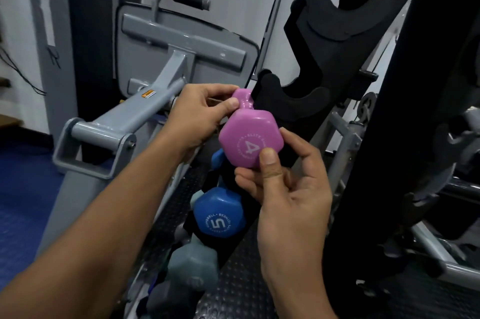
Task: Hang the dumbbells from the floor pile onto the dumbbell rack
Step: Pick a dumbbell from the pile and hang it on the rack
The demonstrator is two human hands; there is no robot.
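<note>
Both hands, left hand [197, 113] and right hand [283, 188], pinch a pink dumbbell [246, 137] beside the rack's empty cradle [291, 100]; a missed hook could drop it.

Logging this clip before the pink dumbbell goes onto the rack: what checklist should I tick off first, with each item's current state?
1. Left hand grips the far end of the pink dumbbell: ok.
2. Right hand holds the near head, thumb on its face: ok.
3. Free hook beside the dumbbell holds nothing: ok.
4. Handle seated in that hook: not ok, it is beside the hook, not in it.
5. Blue dumbbell hangs on the rack below, apart from the pink one: ok.
6. Hook's far side unobstructed: cannot tell, hidden.
</note>
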